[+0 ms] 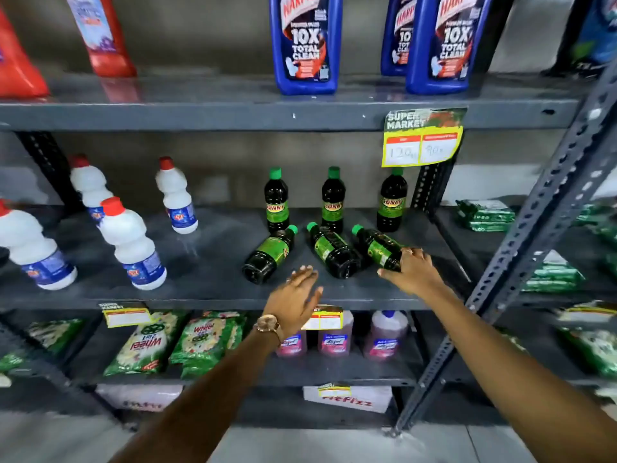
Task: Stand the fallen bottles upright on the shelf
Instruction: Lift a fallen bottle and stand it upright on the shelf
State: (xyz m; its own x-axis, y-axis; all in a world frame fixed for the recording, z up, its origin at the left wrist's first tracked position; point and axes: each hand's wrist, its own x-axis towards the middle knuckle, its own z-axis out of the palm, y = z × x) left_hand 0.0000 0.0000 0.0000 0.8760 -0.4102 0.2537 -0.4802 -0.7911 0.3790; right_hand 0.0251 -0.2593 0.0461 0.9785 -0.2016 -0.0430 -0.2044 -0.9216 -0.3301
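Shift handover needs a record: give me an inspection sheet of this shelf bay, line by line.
Surface: dark grey middle shelf, bare patches between the bottles.
Job's things: three fallen green-capped bottles, left, middle, right, lying in front of three upright ones.
Clutter: white red-capped bottles standing at the left; yellow price tag hanging from the shelf above.
Grippers: right hand on the right fallen bottle's base end; left hand open, touching nothing.
Cables: nothing seen.
Surroundings: blue bottles above, green packets below.
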